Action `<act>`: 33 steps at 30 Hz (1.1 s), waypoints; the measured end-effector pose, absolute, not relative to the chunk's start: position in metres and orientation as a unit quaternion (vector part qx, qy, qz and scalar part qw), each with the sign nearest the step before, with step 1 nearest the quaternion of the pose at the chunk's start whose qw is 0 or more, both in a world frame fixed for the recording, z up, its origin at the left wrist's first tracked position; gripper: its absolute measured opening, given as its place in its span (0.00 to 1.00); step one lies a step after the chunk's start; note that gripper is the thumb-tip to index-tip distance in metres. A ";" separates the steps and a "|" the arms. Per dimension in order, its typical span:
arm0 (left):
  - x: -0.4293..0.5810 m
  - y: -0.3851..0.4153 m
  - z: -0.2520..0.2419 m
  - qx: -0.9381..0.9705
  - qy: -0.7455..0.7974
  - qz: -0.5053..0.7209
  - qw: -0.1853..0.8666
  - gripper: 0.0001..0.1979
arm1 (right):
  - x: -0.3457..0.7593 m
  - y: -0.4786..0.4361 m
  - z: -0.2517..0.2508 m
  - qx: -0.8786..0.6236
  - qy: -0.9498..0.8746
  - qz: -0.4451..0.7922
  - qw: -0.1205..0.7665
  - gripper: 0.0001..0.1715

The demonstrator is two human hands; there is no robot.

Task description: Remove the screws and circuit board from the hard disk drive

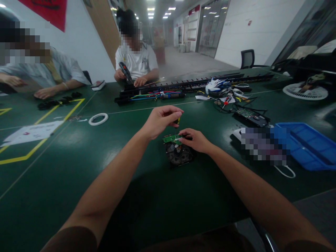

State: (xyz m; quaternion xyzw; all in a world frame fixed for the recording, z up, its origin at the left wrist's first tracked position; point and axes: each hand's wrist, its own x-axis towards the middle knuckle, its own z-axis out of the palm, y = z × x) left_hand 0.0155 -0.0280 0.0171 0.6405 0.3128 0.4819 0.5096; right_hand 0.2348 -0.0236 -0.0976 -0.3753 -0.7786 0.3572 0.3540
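Best to steady the black, squarish device (180, 157) lying flat on the dark green table (147, 199), in from the near edge. Touches the device's rectangular green circuit board (170, 139) with the half-curled right hand (196, 140); cannot tell of any pinch. Pinches a slim yellow-and-black screwdriver (179, 120), tip down, in the nearly closed left hand (160, 121); best to keep upright, pressing lightly.

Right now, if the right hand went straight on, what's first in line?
Likely the yellow-handled tool, its lower end just ahead of the right hand, over the green board; depth unclear.
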 end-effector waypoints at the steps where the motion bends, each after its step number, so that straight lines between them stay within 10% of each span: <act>1: 0.015 -0.028 0.018 0.643 0.308 0.478 0.513 0.14 | 0.235 -0.024 -0.097 -0.376 -0.780 0.355 0.354 0.15; 33: 0.014 -0.025 0.020 0.605 0.302 0.497 0.543 0.07 | 0.237 -0.024 -0.099 -0.378 -0.774 0.368 0.350 0.17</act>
